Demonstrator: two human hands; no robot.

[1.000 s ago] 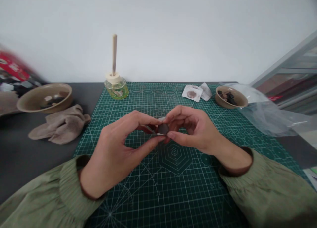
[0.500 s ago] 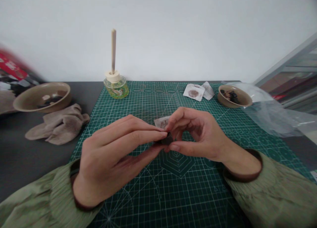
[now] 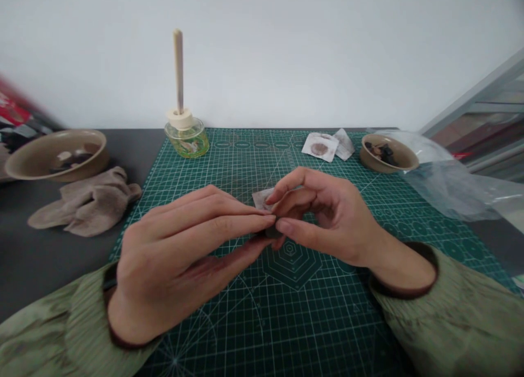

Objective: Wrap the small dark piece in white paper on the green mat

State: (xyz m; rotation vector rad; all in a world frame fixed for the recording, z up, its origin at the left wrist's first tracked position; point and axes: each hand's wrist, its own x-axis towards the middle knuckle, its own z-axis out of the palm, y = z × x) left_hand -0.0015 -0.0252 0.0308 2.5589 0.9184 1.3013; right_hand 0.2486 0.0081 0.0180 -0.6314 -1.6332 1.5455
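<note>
Between my two hands, above the green cutting mat (image 3: 229, 311), is a small dark piece (image 3: 272, 232), mostly covered by fingers, so its kind does not show. My left hand (image 3: 184, 251) pinches it from the left, with straight fingers above and the thumb below. From the right, my right hand (image 3: 323, 216) touches it with curled fingers and the thumb tip. Just behind the fingertips lies a small white sachet (image 3: 261, 198) with a brownish patch, partly hidden by my right hand.
A reed diffuser (image 3: 187, 137) stands at the mat's back left. White sachets (image 3: 320, 147) lie at the back, beside a bowl of dark bits (image 3: 388, 163) and a clear plastic bag (image 3: 446, 189). Leftward are a larger bowl (image 3: 24, 157) and a crumpled brown cloth (image 3: 92, 202).
My right thumb has moved up onto the dark piece's edge, and the right fingers have shifted slightly around it. The whole view has tilted a little; the left hand keeps its pinch.
</note>
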